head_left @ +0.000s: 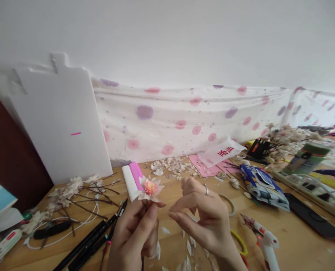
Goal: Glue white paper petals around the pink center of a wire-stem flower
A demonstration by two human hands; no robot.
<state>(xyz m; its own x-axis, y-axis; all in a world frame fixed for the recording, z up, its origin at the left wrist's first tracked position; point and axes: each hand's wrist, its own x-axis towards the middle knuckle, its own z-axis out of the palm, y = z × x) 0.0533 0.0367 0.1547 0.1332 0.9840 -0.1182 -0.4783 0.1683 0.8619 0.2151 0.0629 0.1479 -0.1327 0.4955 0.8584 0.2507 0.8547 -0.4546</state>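
Observation:
My left hand [136, 233] pinches the stem of a small handmade flower [150, 188] with pale petals and a pink-orange centre, held upright above the wooden table [291, 241]. My right hand [204, 218], a ring on one finger, hovers just right of the flower with its fingers curled and apart, holding nothing that I can see. Loose white petals [188, 248] lie on the table under both hands.
Finished flowers on dark stems [77, 192] and black pens [94, 241] lie at the left. A white-and-pink roll [132, 178], a petal pile [173, 165], a glue gun [265, 241], a blue packet [262, 184], a power strip [311, 188] and a white foam board [60, 120] surround the hands.

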